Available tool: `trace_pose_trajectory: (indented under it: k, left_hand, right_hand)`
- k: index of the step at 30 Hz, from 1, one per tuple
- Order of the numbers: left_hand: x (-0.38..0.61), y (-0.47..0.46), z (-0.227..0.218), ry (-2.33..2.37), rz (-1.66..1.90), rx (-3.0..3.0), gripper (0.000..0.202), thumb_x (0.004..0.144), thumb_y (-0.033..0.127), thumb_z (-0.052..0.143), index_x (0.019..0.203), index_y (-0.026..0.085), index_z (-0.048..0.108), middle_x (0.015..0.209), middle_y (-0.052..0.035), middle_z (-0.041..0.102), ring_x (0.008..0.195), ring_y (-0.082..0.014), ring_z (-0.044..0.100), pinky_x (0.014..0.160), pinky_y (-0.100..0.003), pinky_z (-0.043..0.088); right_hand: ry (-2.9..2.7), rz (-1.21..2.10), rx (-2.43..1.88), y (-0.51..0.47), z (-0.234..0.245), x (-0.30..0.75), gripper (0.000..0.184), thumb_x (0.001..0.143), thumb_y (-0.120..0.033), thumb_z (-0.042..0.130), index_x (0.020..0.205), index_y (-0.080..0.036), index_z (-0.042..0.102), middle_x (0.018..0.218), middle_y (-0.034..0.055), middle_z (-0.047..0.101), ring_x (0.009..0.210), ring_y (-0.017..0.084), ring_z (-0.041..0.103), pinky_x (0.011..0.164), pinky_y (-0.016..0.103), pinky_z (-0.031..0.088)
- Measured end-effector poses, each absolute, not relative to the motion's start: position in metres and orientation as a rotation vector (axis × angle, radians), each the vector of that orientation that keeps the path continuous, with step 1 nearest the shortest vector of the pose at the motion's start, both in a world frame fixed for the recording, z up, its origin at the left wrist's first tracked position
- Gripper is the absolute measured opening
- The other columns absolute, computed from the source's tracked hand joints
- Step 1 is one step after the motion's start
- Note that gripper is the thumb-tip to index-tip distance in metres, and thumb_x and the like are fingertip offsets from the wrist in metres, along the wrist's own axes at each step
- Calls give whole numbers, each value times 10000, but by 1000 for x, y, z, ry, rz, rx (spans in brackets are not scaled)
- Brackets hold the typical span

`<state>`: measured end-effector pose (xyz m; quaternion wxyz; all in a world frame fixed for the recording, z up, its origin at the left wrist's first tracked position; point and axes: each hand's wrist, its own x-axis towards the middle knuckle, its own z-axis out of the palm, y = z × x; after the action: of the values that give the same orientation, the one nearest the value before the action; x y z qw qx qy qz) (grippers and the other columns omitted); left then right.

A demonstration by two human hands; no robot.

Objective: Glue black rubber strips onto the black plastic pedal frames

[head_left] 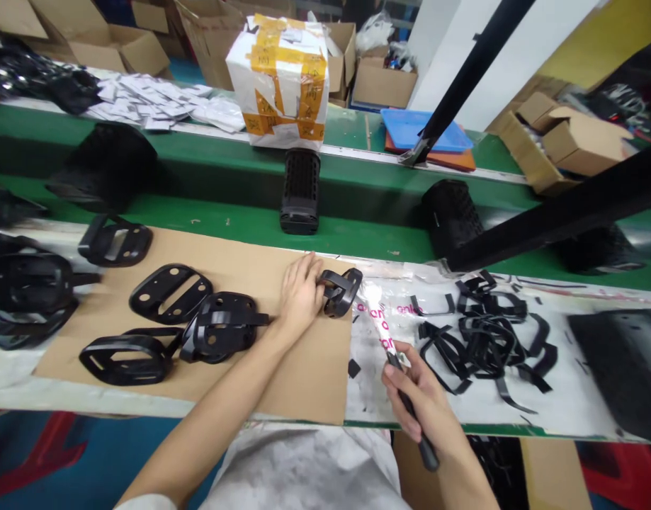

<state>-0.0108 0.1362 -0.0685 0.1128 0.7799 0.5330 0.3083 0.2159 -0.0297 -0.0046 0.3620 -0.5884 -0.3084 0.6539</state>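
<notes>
My left hand (299,290) presses near the far edge of a brown cardboard sheet (314,386), its fingers closed around the near end of a small black plastic bracket (342,292). The bracket is a rounded plate with a raised strap. My right hand (418,389) grips a tool (407,400) by its black handle. The tool's shaft is wrapped in white film with pink lettering, and its far end, close to the bracket, is washed out by glare, so its shape is unclear. More black brackets (224,326) and a flat slotted plate (171,292) lie left of my left forearm.
Loose black strips (489,340) are heaped at right on the film-covered table. Black perforated bins (300,191) stand along the green ledge. Behind are a taped white box (280,78), a blue tray (426,131) and white slips (144,99). A dark post (463,78) slants down at right.
</notes>
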Motion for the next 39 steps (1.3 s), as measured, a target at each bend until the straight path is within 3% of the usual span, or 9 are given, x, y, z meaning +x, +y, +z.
trace_pose_trajectory:
  k: [5, 11, 16, 18, 20, 23, 29, 35, 39]
  left_hand:
    - [-8, 133, -66, 1584, 765, 2347, 488, 1023, 214, 490, 1483, 75, 577, 1671, -204, 441, 1563, -355, 394, 1288, -557, 322]
    - [-9, 130, -62, 1520, 667, 2406, 534, 1020, 275, 518, 1528, 115, 560, 1704, -175, 398, 1604, -353, 323, 1309, -570, 259]
    - [-11, 132, -62, 1501, 663, 2385, 570, 969, 252, 578, 1526, 129, 568, 1702, -180, 397, 1602, -354, 319, 1311, -566, 257]
    - [-11, 132, -62, 1499, 662, 2383, 557, 976, 236, 554, 1522, 129, 570, 1699, -179, 401, 1602, -351, 318, 1311, -569, 255]
    - [-11, 132, -61, 1504, 664, 2377, 545, 983, 230, 535, 1518, 132, 573, 1697, -177, 406, 1599, -346, 324, 1309, -571, 257]
    - [-10, 132, -60, 1510, 665, 2376, 545, 982, 235, 534, 1517, 137, 572, 1697, -173, 407, 1600, -343, 323, 1308, -568, 261]
    - [-7, 130, -59, 1528, 625, 2379, 564, 977, 210, 537, 1534, 123, 550, 1706, -170, 394, 1611, -338, 307, 1324, -561, 238]
    - [-6, 127, -59, 1537, 611, 2377, 588, 985, 199, 512, 1566, 112, 502, 1726, -158, 364, 1628, -321, 275, 1336, -555, 220]
    - [-5, 127, -58, 1541, 608, 2369, 585, 990, 201, 504, 1566, 98, 496, 1725, -162, 363, 1630, -321, 270, 1338, -557, 211]
  right_hand:
    - [-976, 1356, -1703, -49, -17, 193, 511, 1001, -620, 654, 1335, -277, 475, 727, -82, 515, 377, 70, 347, 344, 187, 258]
    - [-1380, 1125, -1774, -48, -18, 196, 386, 1092, -465, 510, 1414, -256, 546, 919, 14, 626, 617, 141, 522, 568, 260, 441]
    - [-1153, 765, -1777, -55, -23, 200, 509, 1003, -453, 703, 1440, -243, 546, 975, 52, 670, 752, 195, 649, 643, 288, 540]
    - [-939, 883, -1695, -55, -21, 200, 633, 949, -495, 776, 1469, -257, 505, 958, 43, 683, 614, 167, 630, 530, 271, 526]
    - [-782, 1176, -1621, -53, -19, 200, 674, 943, -577, 763, 1472, -249, 506, 790, -14, 645, 394, 99, 455, 363, 220, 373]
    - [-678, 1385, -1623, -52, -17, 202, 674, 949, -674, 706, 1424, -213, 580, 618, -79, 512, 332, 56, 274, 318, 184, 235]
    - [-824, 1407, -1742, -59, -29, 195, 759, 972, -694, 657, 1542, -204, 553, 738, -8, 581, 481, 107, 403, 405, 209, 330]
    - [-1081, 1426, -1797, -44, -35, 197, 803, 1010, -692, 582, 1600, -153, 511, 784, 16, 625, 494, 118, 394, 429, 239, 362]
    - [-961, 1496, -1755, -38, -26, 202, 870, 940, -740, 659, 1581, -168, 522, 743, -5, 599, 461, 109, 364, 395, 234, 323]
